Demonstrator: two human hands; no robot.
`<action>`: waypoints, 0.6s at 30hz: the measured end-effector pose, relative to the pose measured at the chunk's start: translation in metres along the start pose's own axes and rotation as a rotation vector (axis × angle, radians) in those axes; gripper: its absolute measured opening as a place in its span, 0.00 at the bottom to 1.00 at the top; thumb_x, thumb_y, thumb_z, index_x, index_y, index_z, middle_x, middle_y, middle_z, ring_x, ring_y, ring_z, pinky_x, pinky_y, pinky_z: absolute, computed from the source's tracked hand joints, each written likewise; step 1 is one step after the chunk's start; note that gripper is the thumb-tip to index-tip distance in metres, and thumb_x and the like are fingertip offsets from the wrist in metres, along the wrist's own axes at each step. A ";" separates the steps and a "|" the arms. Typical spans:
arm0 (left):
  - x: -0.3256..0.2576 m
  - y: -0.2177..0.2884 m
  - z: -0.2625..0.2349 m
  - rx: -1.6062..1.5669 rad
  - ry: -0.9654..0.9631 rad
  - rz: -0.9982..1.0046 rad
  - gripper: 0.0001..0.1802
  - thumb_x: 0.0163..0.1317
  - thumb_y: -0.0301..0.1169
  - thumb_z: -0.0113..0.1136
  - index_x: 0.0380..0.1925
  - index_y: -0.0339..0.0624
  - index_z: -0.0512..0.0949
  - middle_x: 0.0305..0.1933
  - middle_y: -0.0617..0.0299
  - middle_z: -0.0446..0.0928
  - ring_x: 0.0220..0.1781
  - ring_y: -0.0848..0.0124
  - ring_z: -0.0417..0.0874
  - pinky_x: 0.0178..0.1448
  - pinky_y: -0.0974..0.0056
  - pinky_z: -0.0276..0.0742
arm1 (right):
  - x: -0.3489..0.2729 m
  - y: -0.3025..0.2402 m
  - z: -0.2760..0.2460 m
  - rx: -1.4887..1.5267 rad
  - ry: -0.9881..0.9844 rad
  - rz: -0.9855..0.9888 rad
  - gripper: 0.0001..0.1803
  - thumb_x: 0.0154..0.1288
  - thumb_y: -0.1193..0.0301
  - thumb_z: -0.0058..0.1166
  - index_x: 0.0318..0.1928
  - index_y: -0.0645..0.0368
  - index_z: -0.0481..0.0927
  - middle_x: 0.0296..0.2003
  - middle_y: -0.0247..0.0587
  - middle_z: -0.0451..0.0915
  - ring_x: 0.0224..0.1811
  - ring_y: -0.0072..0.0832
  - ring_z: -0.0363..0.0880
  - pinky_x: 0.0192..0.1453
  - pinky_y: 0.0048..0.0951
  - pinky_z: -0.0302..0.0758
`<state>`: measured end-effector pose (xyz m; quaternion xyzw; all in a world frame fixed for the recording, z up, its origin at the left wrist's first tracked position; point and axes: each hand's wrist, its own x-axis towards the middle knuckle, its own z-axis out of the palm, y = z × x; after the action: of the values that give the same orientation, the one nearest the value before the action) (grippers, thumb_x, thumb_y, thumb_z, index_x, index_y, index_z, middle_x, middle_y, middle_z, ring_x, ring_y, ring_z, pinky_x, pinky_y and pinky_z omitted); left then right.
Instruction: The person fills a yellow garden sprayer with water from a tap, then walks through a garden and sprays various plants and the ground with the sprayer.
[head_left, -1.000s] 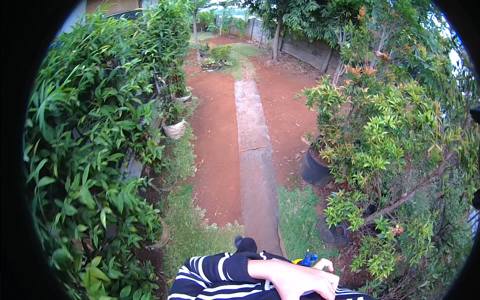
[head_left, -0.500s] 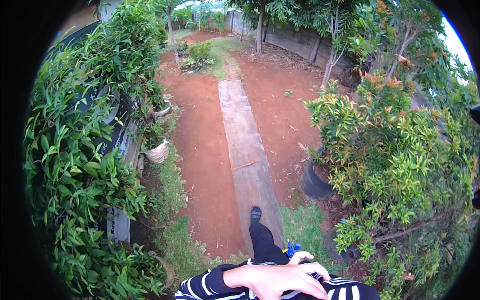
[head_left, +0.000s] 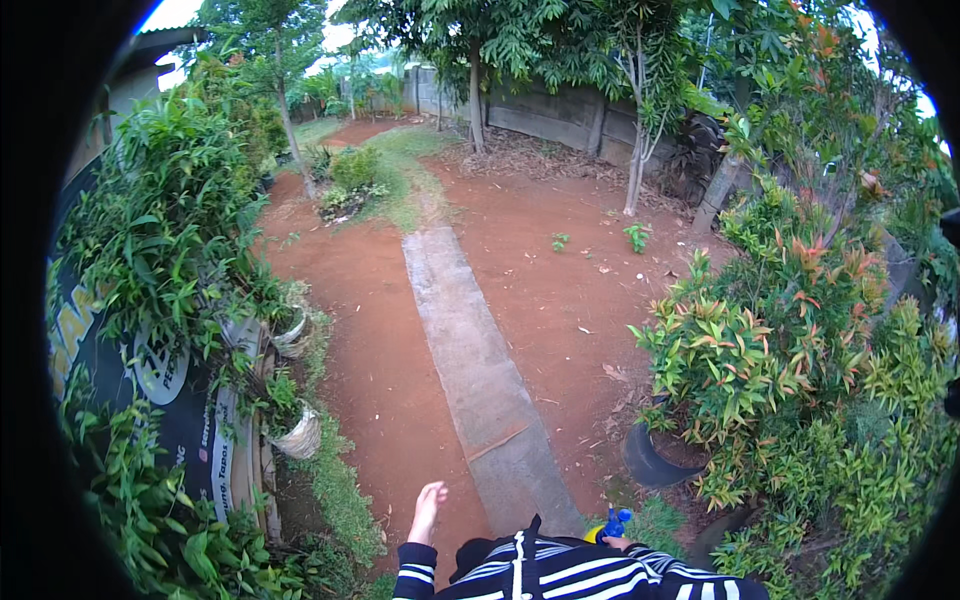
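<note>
Standing at the near end of the concrete strip [head_left: 470, 350], red soil [head_left: 370, 340] on both sides.

Swinging the left hand [head_left: 428, 508] out low over the soil, just left of the strip: fingers loosely spread, nearly straight, holding nothing.

Keeping the right hand [head_left: 620, 544] tucked against the striped top [head_left: 560, 575]; only a sliver showing, so finger closure cannot be told.

Carrying, apparently, a small blue and yellow object [head_left: 613, 521], poking up just above that hand at the lower edge; kind unclear.

Judging the step in hand: moving on foot with the object, no plant being handled.

Judging the next move: needing a firm right-hand hold on the object and clearance from the black pot [head_left: 648, 462] near the strip's right edge.
</note>
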<state>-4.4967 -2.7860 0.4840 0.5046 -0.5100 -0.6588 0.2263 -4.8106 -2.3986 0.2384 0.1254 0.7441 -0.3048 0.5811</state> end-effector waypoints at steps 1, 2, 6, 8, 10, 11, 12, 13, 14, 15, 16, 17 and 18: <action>0.025 -0.041 -0.018 0.081 0.109 -0.158 0.17 0.66 0.43 0.47 0.43 0.44 0.76 0.36 0.65 0.78 0.39 0.74 0.77 0.43 0.65 0.73 | 0.004 -0.026 0.005 -0.359 0.175 -0.116 0.19 0.61 0.53 0.54 0.26 0.56 0.79 0.23 0.36 0.80 0.21 0.26 0.76 0.25 0.28 0.69; 0.034 -0.082 -0.035 -0.037 0.165 -0.264 0.12 0.64 0.40 0.51 0.31 0.44 0.76 0.26 0.66 0.75 0.27 0.75 0.74 0.32 0.69 0.72 | 0.003 -0.048 0.012 -0.349 0.216 -0.263 0.22 0.56 0.49 0.57 0.29 0.58 0.81 0.26 0.38 0.81 0.24 0.28 0.78 0.29 0.29 0.72; 0.039 -0.168 -0.095 0.335 0.018 -0.768 0.13 0.61 0.33 0.46 0.20 0.46 0.75 0.25 0.60 0.75 0.26 0.69 0.75 0.30 0.64 0.72 | 0.007 -0.174 0.051 -0.511 0.329 -0.405 0.25 0.51 0.50 0.62 0.35 0.62 0.82 0.30 0.41 0.82 0.32 0.31 0.80 0.38 0.32 0.74; 0.062 -0.170 -0.111 0.443 0.001 -0.801 0.12 0.61 0.33 0.46 0.22 0.45 0.75 0.26 0.59 0.75 0.27 0.68 0.76 0.32 0.63 0.73 | 0.022 -0.222 0.077 -0.416 0.402 -0.346 0.25 0.50 0.51 0.63 0.35 0.63 0.82 0.30 0.42 0.81 0.32 0.31 0.79 0.38 0.33 0.73; 0.102 -0.159 -0.126 0.516 0.000 -0.781 0.11 0.61 0.33 0.47 0.24 0.43 0.76 0.26 0.58 0.76 0.28 0.68 0.76 0.33 0.63 0.74 | 0.045 -0.263 0.101 -0.138 0.343 -0.272 0.23 0.52 0.54 0.62 0.34 0.63 0.80 0.25 0.37 0.77 0.27 0.29 0.75 0.34 0.33 0.71; 0.126 -0.149 -0.136 0.536 0.008 -0.765 0.11 0.61 0.33 0.47 0.25 0.43 0.76 0.27 0.58 0.76 0.29 0.67 0.77 0.34 0.63 0.74 | 0.058 -0.291 0.113 -0.025 0.345 -0.248 0.21 0.52 0.55 0.62 0.34 0.62 0.80 0.24 0.36 0.76 0.25 0.28 0.73 0.32 0.32 0.70; 0.150 -0.139 -0.148 0.547 0.020 -0.757 0.11 0.61 0.33 0.47 0.26 0.42 0.76 0.27 0.57 0.76 0.29 0.67 0.77 0.34 0.62 0.74 | 0.069 -0.316 0.122 -0.042 0.317 -0.121 0.19 0.53 0.56 0.61 0.33 0.62 0.79 0.22 0.35 0.75 0.23 0.27 0.72 0.30 0.32 0.69; 0.176 -0.129 -0.157 0.550 0.034 -0.744 0.11 0.61 0.33 0.47 0.27 0.42 0.76 0.27 0.57 0.77 0.30 0.66 0.77 0.35 0.62 0.75 | 0.079 -0.342 0.133 -0.081 0.365 -0.147 0.19 0.54 0.56 0.60 0.33 0.61 0.79 0.22 0.37 0.76 0.23 0.27 0.74 0.29 0.31 0.69; 0.202 -0.122 -0.167 0.551 0.043 -0.725 0.10 0.61 0.33 0.47 0.28 0.41 0.76 0.28 0.57 0.77 0.30 0.66 0.77 0.35 0.62 0.75 | 0.088 -0.369 0.136 -0.112 0.348 -0.166 0.20 0.54 0.55 0.59 0.33 0.62 0.79 0.23 0.38 0.77 0.23 0.27 0.75 0.29 0.31 0.70; 0.230 -0.112 -0.178 0.558 0.051 -0.698 0.11 0.61 0.33 0.47 0.29 0.41 0.77 0.28 0.56 0.77 0.31 0.65 0.78 0.36 0.62 0.75 | 0.097 -0.390 0.148 -0.156 0.400 -0.102 0.20 0.55 0.55 0.58 0.32 0.62 0.79 0.23 0.39 0.78 0.23 0.27 0.75 0.29 0.31 0.70; 0.263 -0.098 -0.189 0.578 0.045 -0.642 0.11 0.61 0.33 0.47 0.30 0.40 0.77 0.28 0.56 0.77 0.31 0.65 0.78 0.37 0.61 0.76 | 0.102 -0.408 0.158 -0.114 0.319 -0.155 0.21 0.57 0.54 0.56 0.33 0.63 0.79 0.26 0.42 0.80 0.23 0.26 0.76 0.29 0.31 0.70; 0.299 -0.082 -0.197 0.622 0.025 -0.538 0.11 0.61 0.34 0.48 0.31 0.40 0.77 0.29 0.55 0.77 0.32 0.65 0.78 0.37 0.61 0.76 | 0.110 -0.428 0.177 -0.146 0.372 -0.221 0.20 0.58 0.55 0.54 0.33 0.63 0.79 0.25 0.41 0.79 0.22 0.27 0.76 0.29 0.31 0.70; 0.342 -0.061 -0.205 0.767 -0.037 -0.370 0.11 0.61 0.34 0.48 0.32 0.39 0.77 0.29 0.55 0.78 0.32 0.64 0.78 0.38 0.61 0.77 | 0.113 -0.437 0.189 -0.183 0.432 -0.273 0.19 0.60 0.56 0.53 0.33 0.63 0.79 0.24 0.41 0.79 0.22 0.27 0.75 0.29 0.31 0.70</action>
<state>-4.4330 -3.1318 0.2868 0.6233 -0.6230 -0.4599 -0.1089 -4.9313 -2.8725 0.2400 0.0328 0.8853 -0.2779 0.3714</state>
